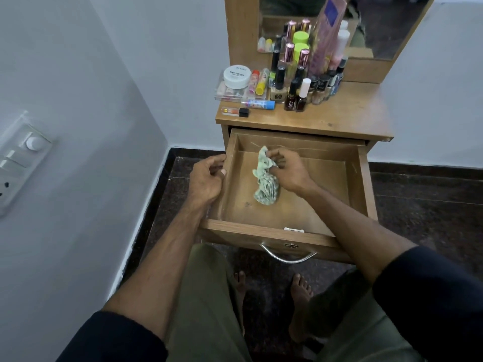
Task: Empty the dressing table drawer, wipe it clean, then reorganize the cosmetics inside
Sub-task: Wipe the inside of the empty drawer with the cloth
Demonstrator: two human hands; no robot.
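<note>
The wooden drawer [363, 184] of the dressing table is pulled out, and only a crumpled pale green cloth [265, 188] lies inside it. My right hand [287, 171] is inside the drawer and pinches the upper part of the cloth, whose lower end rests on the drawer floor. My left hand [207, 178] grips the drawer's left wall, thumb on the rim. Cosmetics stand on the table top [352, 113]: several nail polish bottles [295, 95], a white round jar [237, 75], lip balm sticks [257, 104] and a tall pink box [326, 35].
A mirror [379, 24] rises behind the cosmetics. The drawer's metal handle [287, 257] faces my knees. A grey wall with a switch panel [18, 160] is close on the left. My bare feet stand on the dark floor [418, 205] under the drawer.
</note>
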